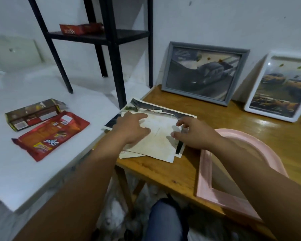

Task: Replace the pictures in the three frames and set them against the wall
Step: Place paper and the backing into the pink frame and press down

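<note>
A grey frame [203, 72] and a white frame [276, 87], each with a picture inside, lean against the wall at the back of the wooden table [215, 119]. A pink frame [214, 185] with an arched top lies flat at the table's front right, partly under my right forearm. A loose stack of pictures [156, 143] lies at the table's left end, a blank pale sheet on top. My left hand [132, 129] rests on the stack's left side, fingers spread. My right hand [195, 134] hovers at the stack's right edge with fingers loosely curled, holding nothing.
A white counter [42, 171] adjoins the table on the left, with a red snack wrapper [49, 136] and a brown carton [33, 113] on it. A black metal shelf [111, 37] stands behind, holding a red box [80, 28]. My knee [163, 221] shows below the table.
</note>
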